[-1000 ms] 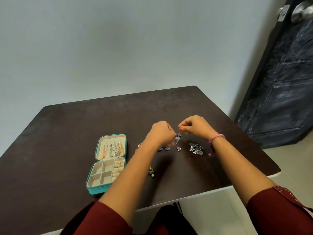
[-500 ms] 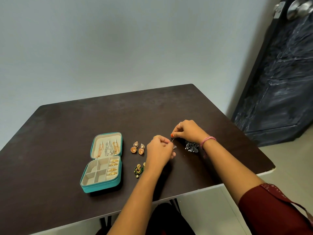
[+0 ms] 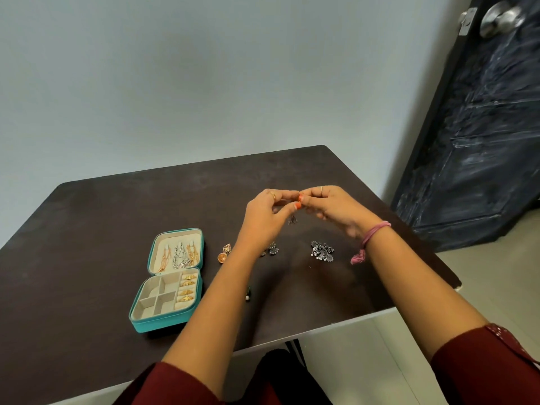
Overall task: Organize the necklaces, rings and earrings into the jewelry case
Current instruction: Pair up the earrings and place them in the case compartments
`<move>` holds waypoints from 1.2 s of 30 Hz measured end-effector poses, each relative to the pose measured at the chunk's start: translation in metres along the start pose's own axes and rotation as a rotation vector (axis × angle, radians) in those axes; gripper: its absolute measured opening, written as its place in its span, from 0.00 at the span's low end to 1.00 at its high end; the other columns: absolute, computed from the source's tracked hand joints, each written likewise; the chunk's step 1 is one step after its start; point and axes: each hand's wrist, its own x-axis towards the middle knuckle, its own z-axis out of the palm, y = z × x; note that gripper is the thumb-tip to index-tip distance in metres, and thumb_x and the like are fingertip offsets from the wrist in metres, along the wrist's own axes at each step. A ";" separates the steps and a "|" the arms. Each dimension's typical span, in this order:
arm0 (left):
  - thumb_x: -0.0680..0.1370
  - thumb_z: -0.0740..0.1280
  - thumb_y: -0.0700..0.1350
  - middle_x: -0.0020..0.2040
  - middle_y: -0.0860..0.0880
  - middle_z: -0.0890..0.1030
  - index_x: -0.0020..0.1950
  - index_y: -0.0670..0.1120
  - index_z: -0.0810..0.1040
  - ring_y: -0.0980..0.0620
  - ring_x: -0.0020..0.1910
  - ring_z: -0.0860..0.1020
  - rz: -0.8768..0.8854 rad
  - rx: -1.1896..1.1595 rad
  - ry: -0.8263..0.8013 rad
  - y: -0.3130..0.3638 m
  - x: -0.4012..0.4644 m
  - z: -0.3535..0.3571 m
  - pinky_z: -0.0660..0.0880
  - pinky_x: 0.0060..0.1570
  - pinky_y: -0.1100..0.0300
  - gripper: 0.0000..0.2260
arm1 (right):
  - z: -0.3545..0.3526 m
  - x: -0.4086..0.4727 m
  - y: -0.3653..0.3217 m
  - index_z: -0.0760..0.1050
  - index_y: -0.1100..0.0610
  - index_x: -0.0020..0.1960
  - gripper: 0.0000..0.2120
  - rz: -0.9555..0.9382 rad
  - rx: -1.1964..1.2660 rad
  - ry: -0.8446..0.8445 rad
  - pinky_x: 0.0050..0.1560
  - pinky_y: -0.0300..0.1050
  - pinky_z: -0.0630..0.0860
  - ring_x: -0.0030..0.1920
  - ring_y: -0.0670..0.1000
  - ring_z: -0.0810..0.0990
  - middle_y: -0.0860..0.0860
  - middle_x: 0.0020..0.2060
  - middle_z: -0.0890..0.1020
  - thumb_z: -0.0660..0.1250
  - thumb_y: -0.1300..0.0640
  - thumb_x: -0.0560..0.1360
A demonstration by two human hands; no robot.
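Teal jewelry case (image 3: 163,322) open, necklaces (image 3: 178,255) in lid, rings (image 3: 187,291) slotted

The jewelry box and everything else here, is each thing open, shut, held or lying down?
Jewelry case: open, lid back.
Necklaces: hanging in lid.
Rings: in slots.
Silver earring: dangling, pinched by both hands.
Left hand: pinching.
Right hand: pinching.
Silver cluster: lying on table.
Door: shut.

A teal jewelry case (image 3: 163,322) with a cream lining sits on a dark brown table (image 3: 87,258). Gold rings (image 3: 187,287) fill its right slots; gold and silver necklaces (image 3: 178,254) hang in the lid. Dark silver earrings (image 3: 321,251) lie to the right. Maroon sleeves (image 3: 482,366), orange nails (image 3: 297,205), pink wrist thread (image 3: 371,238).
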 end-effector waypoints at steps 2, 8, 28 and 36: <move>0.75 0.71 0.42 0.52 0.50 0.82 0.55 0.49 0.82 0.59 0.49 0.81 0.010 -0.048 0.011 0.001 0.003 -0.001 0.76 0.51 0.68 0.10 | -0.001 -0.002 -0.003 0.81 0.56 0.47 0.04 0.048 0.128 -0.014 0.34 0.34 0.66 0.35 0.42 0.73 0.46 0.35 0.81 0.68 0.56 0.76; 0.73 0.73 0.43 0.47 0.51 0.83 0.49 0.50 0.84 0.61 0.44 0.81 0.090 -0.155 0.095 0.002 -0.004 0.000 0.76 0.46 0.68 0.06 | -0.001 -0.017 -0.012 0.81 0.56 0.43 0.05 0.089 0.289 -0.041 0.33 0.32 0.68 0.32 0.42 0.72 0.48 0.35 0.80 0.68 0.58 0.75; 0.75 0.71 0.42 0.48 0.44 0.85 0.48 0.49 0.81 0.49 0.51 0.82 -0.101 -0.502 0.142 0.012 -0.027 0.006 0.78 0.52 0.59 0.04 | -0.024 -0.061 0.068 0.82 0.48 0.45 0.03 0.003 -0.586 0.037 0.42 0.30 0.70 0.44 0.42 0.79 0.43 0.41 0.83 0.73 0.52 0.72; 0.75 0.71 0.38 0.48 0.47 0.85 0.56 0.44 0.82 0.57 0.48 0.82 -0.127 -0.494 0.111 0.009 -0.032 0.002 0.77 0.48 0.66 0.10 | -0.045 -0.058 0.058 0.80 0.55 0.43 0.03 0.075 -0.590 0.041 0.40 0.35 0.79 0.39 0.47 0.84 0.50 0.35 0.84 0.68 0.59 0.76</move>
